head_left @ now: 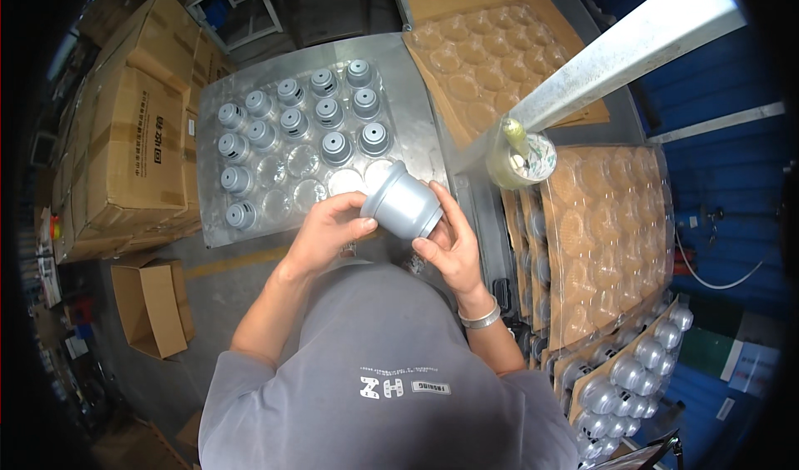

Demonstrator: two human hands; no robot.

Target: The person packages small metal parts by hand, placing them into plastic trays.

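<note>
A grey, cup-shaped plastic housing (404, 203) with a stepped rim is held between my two hands, tilted in front of my chest. My left hand (337, 224) grips its wider rim end between thumb and fingers. Around the narrower end, my right hand (454, 241) has its thumb below and its fingers along the side. Just beyond lies a clear plastic blister tray (275, 170) on a metal table (408, 70). Several similar grey housings (293, 122) stand in its pockets, each with a small dark hole on top. Some pockets near my hands hold none.
Cardboard boxes (146, 129) are stacked at left, with an open carton (154, 308) below. A slanted white metal beam (632, 49) crosses at right, beside a clear container (520, 154). Another blister tray (491, 45) lies on cardboard; stacked filled trays (607, 237) stand at right.
</note>
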